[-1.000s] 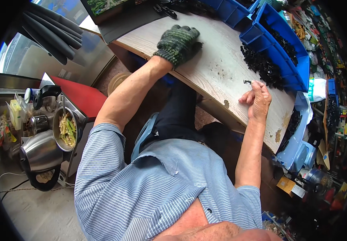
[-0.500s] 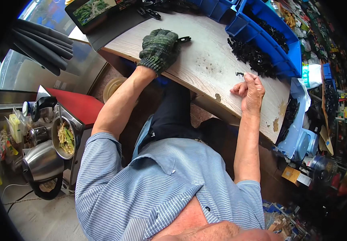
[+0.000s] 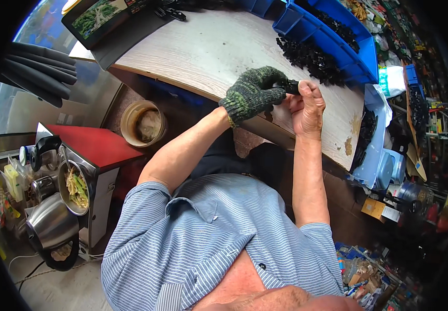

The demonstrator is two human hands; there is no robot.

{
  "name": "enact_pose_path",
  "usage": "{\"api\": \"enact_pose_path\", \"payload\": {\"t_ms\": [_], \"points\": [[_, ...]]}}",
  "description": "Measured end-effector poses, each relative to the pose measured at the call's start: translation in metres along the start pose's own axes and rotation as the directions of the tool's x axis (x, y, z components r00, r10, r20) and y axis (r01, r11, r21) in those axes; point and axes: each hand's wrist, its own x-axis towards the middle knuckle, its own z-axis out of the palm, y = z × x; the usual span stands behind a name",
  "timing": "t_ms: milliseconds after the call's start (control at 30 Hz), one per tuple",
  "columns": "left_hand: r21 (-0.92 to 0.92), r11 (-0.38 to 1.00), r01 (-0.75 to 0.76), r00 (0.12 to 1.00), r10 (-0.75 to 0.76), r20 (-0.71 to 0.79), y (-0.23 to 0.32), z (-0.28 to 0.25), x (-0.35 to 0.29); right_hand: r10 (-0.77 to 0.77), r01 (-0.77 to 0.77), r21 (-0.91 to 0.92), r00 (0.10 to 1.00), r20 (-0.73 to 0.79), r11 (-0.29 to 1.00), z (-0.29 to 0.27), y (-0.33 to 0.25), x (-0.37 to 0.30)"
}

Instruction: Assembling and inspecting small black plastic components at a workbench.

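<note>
My left hand (image 3: pixel 255 96), in a dark green and black knitted glove, is closed around a dark black part (image 3: pixel 291 86), probably plastic, that juts from its thumb side. Close against it is my bare right hand (image 3: pixel 309 110), its fingers curled and thumb raised at the end of that part. Whatever lies between the right fingertips is hidden. Both hands are together above the near edge of the pale wood-grain table (image 3: pixel 208 52). Just beyond them is a heap of small black pieces (image 3: pixel 309 61) on the tabletop.
Blue bins (image 3: pixel 333 52) of black pieces line the table's far right. A propped screen (image 3: pixel 102 20) stands at the far left, with black parts (image 3: pixel 172 14) beside it. A bucket (image 3: pixel 142 123) is on the floor. Left are a red-topped cabinet (image 3: pixel 86 142), a kettle (image 3: pixel 52 223) and a food bowl (image 3: pixel 76 189).
My left hand has moved right with the black part to meet my right hand. The small black piece seen at my right fingertips is now out of sight. The view has shifted slightly.
</note>
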Motion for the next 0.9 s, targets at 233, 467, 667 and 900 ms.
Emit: {"api": "enact_pose_path", "payload": {"t_ms": [233,467,667,900], "points": [[0.014,0.996,0.093,0.995,-0.093,0.019,0.007,0.006,0.004,0.016,-0.015,-0.019,1.000,0.022,1.000,0.000,-0.003,-0.002],[0.033,0.996,0.079,0.997,-0.078,-0.011,0.010,0.007,0.006,0.087,-0.087,-0.015,0.996,-0.014,0.996,0.002,-0.005,-0.002],[-0.083,0.984,0.159,0.984,-0.164,-0.066,0.015,0.009,0.010,0.094,-0.094,-0.040,0.996,-0.006,0.995,0.006,-0.006,0.000],[-0.168,0.984,0.064,0.984,-0.090,-0.155,0.006,0.011,0.007,0.217,-0.197,-0.229,0.974,0.064,0.953,0.011,-0.020,0.001]]}}
